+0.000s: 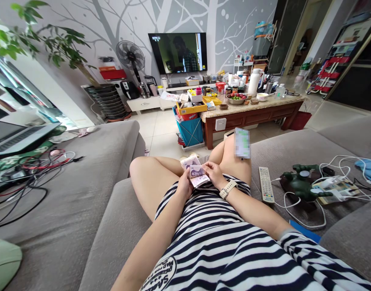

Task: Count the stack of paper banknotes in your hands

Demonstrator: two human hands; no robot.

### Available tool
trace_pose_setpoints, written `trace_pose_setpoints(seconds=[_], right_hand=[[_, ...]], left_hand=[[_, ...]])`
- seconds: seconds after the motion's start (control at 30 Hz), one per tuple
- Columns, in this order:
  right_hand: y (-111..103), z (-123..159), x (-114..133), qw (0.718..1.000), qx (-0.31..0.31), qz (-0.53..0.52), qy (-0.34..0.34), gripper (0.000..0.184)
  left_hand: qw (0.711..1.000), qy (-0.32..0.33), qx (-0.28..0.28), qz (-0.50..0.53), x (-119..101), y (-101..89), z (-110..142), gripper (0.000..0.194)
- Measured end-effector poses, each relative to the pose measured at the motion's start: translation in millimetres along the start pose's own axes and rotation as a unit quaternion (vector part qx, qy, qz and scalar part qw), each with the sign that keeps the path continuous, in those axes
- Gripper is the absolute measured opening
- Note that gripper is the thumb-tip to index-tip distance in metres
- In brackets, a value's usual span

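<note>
Several purple banknotes (197, 171) marked with a 5 are held over my lap, some lying across others at different angles. My left hand (185, 184) is closed around their left edge, with the thumb on top. At their right edge my right hand (213, 174) pinches a note between thumb and fingers; a watch with a pale strap (228, 189) is on that wrist. Just beyond my right hand, a phone (242, 143) with a lit, blurred screen rests on my right thigh. The undersides of the notes and some fingertips are hidden.
On the grey sofa to my right lie a remote control (266, 184), a dark green figure (305, 182) and white cables. A laptop (18, 135) and tangled cords (30, 182) are on the left. Ahead stands a crowded coffee table (252, 112) beside a blue bin (189, 131).
</note>
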State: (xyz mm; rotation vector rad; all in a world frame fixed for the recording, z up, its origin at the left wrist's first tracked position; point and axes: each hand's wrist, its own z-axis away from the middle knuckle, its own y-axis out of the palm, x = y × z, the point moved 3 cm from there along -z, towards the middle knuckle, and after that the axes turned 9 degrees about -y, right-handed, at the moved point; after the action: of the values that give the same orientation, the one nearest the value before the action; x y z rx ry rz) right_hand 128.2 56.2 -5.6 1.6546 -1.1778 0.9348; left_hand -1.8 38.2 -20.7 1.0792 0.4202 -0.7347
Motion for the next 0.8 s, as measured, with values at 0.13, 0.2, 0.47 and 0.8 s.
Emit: trace_pose_setpoints(seconds=[0.13,0.2,0.47,0.8], right_hand=[[1,1,0,1.000,0.006,-0.015,0.016,0.031],[1,1,0,1.000,0.005,-0.019,0.019,0.031],[0,0,-6,1.000,0.008,-0.023,0.012,0.030],[5,3,-2,0.996,0.038,-0.070,0.036,0.035]], left_hand=[[1.000,-0.005,0.002,-0.004,1,-2.7,-3,0.031],[1.000,-0.004,0.001,-0.001,2,-4.1,-5,0.032],[1.000,0.004,0.004,-0.018,4,-7.7,-9,0.032],[0.999,-0.011,0.041,-0.015,1,1.7,1,0.030]])
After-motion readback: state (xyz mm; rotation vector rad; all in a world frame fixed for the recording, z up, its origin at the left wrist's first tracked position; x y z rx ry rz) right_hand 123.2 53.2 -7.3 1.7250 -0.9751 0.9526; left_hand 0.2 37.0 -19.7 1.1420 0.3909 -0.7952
